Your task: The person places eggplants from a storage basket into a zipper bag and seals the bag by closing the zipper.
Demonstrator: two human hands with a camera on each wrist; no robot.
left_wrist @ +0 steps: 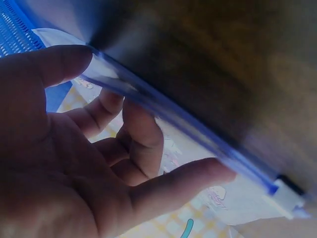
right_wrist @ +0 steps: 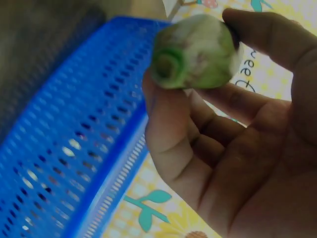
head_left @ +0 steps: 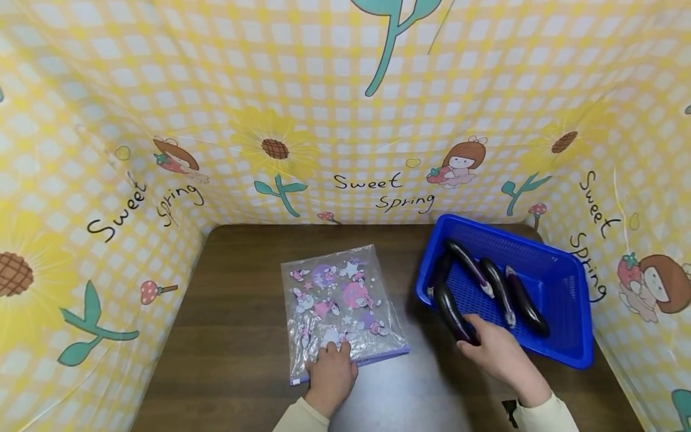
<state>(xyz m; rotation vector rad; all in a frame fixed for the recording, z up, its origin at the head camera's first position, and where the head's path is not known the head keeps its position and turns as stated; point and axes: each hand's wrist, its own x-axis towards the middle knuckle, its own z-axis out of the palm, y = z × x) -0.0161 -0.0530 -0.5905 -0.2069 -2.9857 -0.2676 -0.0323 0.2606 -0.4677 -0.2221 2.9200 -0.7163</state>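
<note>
My right hand (head_left: pixel 502 354) grasps an eggplant (head_left: pixel 448 303) by its stem end, thumb on one side and bent fingers on the other, the green cap (right_wrist: pixel 195 52) facing back toward my wrist. My forearm comes in from the lower right, and the eggplant's dark body points away from me and to the left, above the near left corner of a blue basket (head_left: pixel 567 359). My left hand (head_left: pixel 331 375) lies palm down with its fingers bent on a clear printed bag (head_left: pixel 391 327), at the purple zip edge (head_left: pixel 383 355); I cannot tell whether thumb and fingers pinch it. The bag lies flat on the brown table (head_left: pixel 227 336), left of the basket, its white slider (head_left: pixel 295 381) at the near left corner. Inside the perforated basket lie four more eggplants (head_left: pixel 499 291), one against the left wall and partly hidden. Yellow checked cloth (head_left: pixel 302 72) stands around the table.
</note>
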